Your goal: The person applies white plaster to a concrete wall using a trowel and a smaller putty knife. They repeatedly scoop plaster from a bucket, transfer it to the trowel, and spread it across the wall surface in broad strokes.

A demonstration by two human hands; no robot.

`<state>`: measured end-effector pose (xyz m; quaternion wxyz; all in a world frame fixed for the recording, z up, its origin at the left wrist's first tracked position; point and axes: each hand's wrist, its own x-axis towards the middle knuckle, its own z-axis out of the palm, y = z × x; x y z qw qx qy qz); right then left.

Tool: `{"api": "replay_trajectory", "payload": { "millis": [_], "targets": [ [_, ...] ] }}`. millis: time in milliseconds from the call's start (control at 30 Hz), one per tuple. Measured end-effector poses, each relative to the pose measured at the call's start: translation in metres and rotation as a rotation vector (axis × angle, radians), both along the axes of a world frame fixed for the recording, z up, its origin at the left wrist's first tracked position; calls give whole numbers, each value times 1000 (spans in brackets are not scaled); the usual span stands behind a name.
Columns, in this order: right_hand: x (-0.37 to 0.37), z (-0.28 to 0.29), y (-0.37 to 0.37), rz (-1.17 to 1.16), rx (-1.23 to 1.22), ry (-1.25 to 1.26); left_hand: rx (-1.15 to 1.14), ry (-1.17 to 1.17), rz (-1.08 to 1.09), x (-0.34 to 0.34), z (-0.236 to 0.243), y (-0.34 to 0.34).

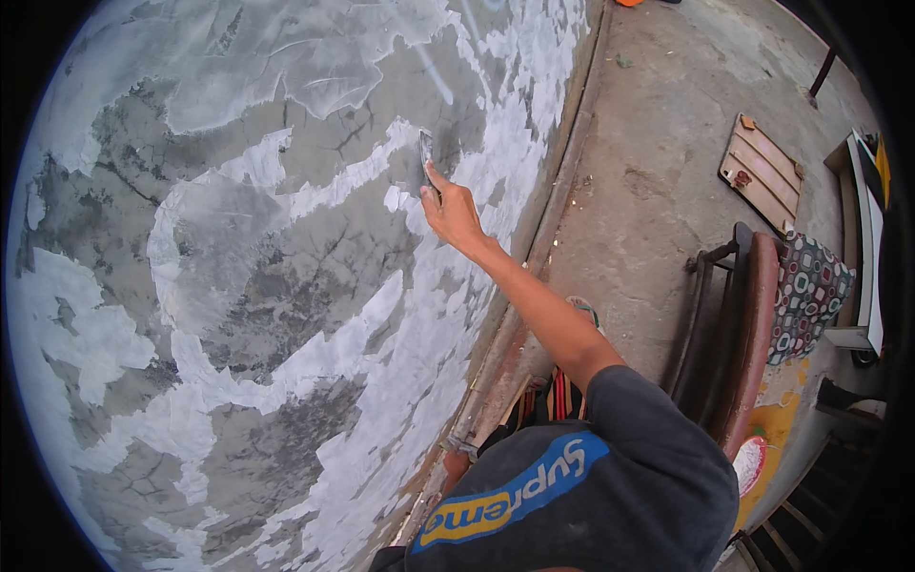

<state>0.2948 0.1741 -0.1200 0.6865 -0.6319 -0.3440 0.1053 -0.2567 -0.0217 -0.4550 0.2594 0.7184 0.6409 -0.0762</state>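
Observation:
My right arm reaches up and forward to a patchy grey wall [315, 229] covered in uneven smears of white putty [343, 348]. In my right hand [453, 217] is a putty knife [425, 148], its thin blade against the wall and my fingers closed round it. Part of my left hand [456, 467] shows low down beside my dark shirt, close to the wall's foot. A small greyish piece [459, 446] sticks out at its fingers; its kind is unclear, and my body hides most of that arm.
Along the wall's foot runs a narrow ledge [562, 167] beside a concrete floor [639, 143]. To the right stand a reddish-brown bench [753, 334] with a patterned cloth [810, 296] and a wooden board [762, 172]. A round tub of white material [750, 464] sits at lower right.

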Motion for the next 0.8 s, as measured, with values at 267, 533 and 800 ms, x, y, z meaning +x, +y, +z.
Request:
{"api": "replay_trajectory", "payload": {
  "millis": [267,533,800],
  "targets": [
    [1,-5,-43,209,-51,79,-15,9,-57,-2,-3,8],
    [52,20,-36,290,-149,160,-188,49,-64,72,98,30],
    [44,0,-55,284,-164,187,-25,-55,32,29,34,8]
  ]
}}
